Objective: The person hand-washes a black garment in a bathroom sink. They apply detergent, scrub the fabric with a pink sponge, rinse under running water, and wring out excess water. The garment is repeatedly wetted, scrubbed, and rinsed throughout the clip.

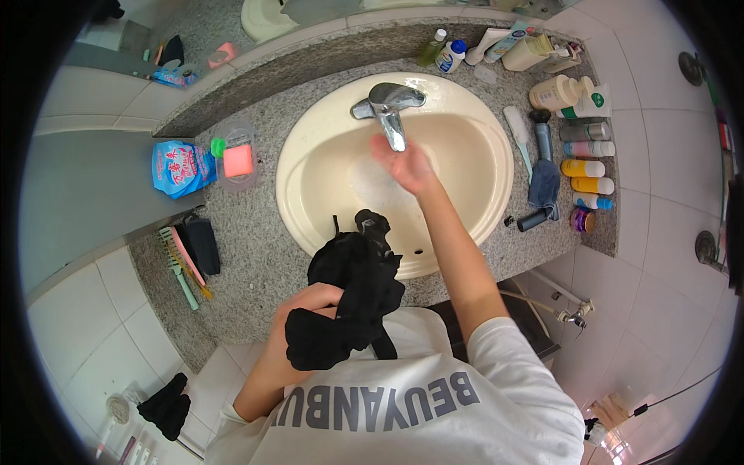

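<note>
My left hand (311,299) grips a bunched black cloth garment (369,290) at the front rim of a cream oval washbasin (296,145). Part of the garment hangs over the rim into the basin, with a few whitish specks, perhaps suds, on its upper end. Under the spout of a chrome single-lever faucet (389,113), my right hand (407,165) reaches in with nothing in it, its fingertips partly behind the spout. Whether water runs is hard to tell. The folds of the cloth hide some of my left fingers.
On the granite counter (244,250), a blue pouch (180,168), pink soap (238,160) and combs (180,261) are at left. Several bottles (584,168), a brush (519,136) and a blue-grey hair dryer (544,174) line the right. More toiletries (450,56) stand behind the basin.
</note>
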Action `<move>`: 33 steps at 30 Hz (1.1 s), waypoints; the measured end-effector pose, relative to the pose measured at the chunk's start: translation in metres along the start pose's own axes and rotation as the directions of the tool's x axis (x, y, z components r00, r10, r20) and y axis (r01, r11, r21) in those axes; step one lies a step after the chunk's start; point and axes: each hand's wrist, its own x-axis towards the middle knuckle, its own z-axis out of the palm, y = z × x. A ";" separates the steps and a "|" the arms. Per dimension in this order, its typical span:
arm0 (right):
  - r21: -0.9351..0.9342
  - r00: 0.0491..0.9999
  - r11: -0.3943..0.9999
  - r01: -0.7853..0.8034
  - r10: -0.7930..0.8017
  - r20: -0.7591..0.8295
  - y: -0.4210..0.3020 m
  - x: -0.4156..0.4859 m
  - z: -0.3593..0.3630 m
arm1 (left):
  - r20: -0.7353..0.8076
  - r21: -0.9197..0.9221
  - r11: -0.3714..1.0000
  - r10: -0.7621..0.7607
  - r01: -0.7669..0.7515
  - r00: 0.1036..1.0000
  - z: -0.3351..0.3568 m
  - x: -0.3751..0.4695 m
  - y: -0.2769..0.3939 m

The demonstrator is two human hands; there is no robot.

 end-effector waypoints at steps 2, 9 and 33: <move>-0.068 0.986 0.985 -0.161 0.157 -0.065 0.001 0.006 -0.010 | 0.033 0.057 0.995 0.081 -0.083 0.996 -0.002 0.002 -0.001; -0.486 0.916 0.777 -0.401 0.348 -0.199 0.002 0.017 -0.028 | 0.048 0.048 0.995 0.085 -0.087 0.995 -0.005 0.003 0.000; -0.910 0.469 0.163 0.381 -0.882 0.038 0.062 0.100 -0.048 | 0.011 -0.077 0.995 -0.062 0.063 0.998 -0.007 0.006 -0.016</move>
